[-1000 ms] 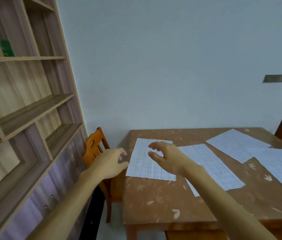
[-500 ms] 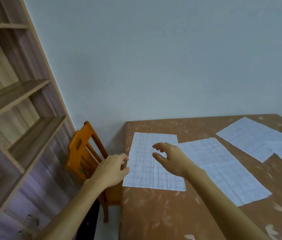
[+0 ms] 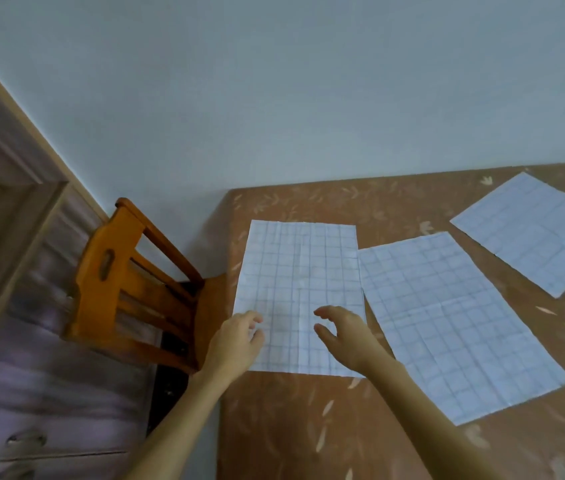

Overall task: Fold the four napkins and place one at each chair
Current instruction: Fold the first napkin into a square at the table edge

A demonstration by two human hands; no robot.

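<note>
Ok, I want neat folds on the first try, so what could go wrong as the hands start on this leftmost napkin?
1. The leftmost napkin seems to touch the second napkin along its right edge; lifting that side may drag the neighbour askew.
2. It lies close to the table's left edge, by the left hand, so a tug could slide it off toward the chair.

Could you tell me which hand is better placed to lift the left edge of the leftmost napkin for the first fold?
Left. The left hand is at the left edge of the napkin, nearest the chair; the right hand hovers over its middle, fingers loosely curled, holding nothing.
</note>
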